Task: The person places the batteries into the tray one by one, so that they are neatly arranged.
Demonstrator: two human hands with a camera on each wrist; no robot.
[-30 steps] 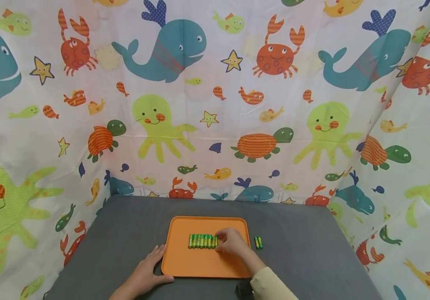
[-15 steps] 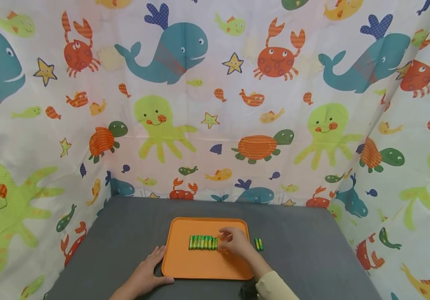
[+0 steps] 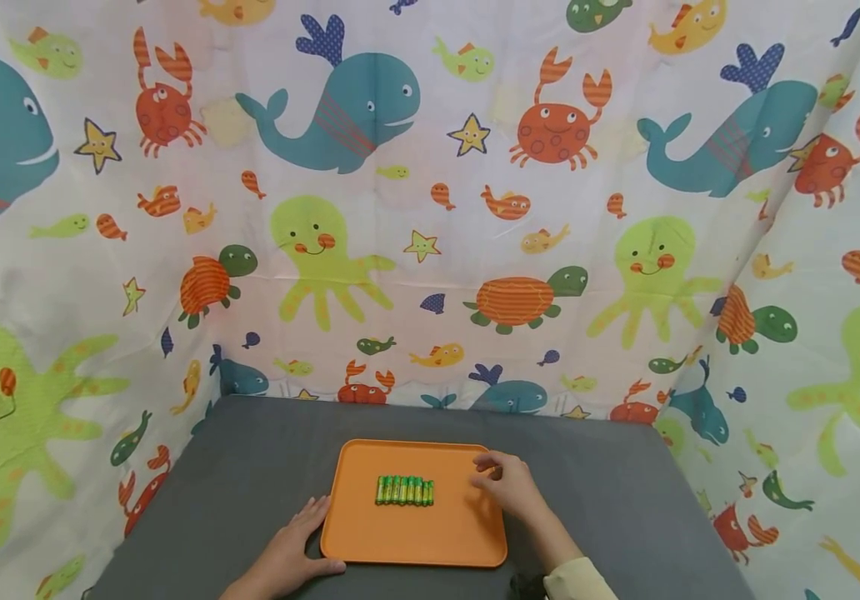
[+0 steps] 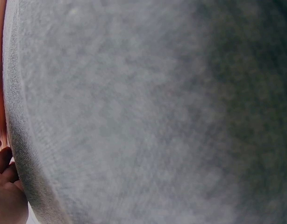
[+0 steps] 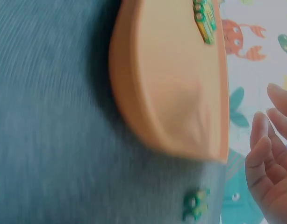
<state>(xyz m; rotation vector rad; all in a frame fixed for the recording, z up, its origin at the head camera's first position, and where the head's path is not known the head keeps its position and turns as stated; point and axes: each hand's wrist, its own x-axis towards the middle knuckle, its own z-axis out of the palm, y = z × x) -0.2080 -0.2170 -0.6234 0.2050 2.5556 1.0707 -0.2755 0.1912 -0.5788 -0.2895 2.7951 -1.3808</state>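
Observation:
A row of several green and yellow batteries (image 3: 404, 491) lies side by side on an orange tray (image 3: 400, 537). The two at the row's right end look shorter than the others. My left hand (image 3: 287, 548) rests against the tray's left edge, thumb near the front corner and fingers along the side. Over the tray's right edge hovers my right hand (image 3: 511, 487), fingers loosely bent with nothing visible between them. Beyond the tray's right side, loose batteries (image 5: 196, 204) appear blurred in the right wrist view; my right hand hides them in the head view.
A dark grey cloth (image 3: 265, 450) covers the table under the tray. Behind and at both sides hangs a white curtain (image 3: 400, 333) printed with sea animals. The left wrist view shows mostly blurred grey cloth.
My right hand has drawn away from the row's right end and moved right to the tray's edge, leaving the batteries lined up. My left hand stays at the tray.

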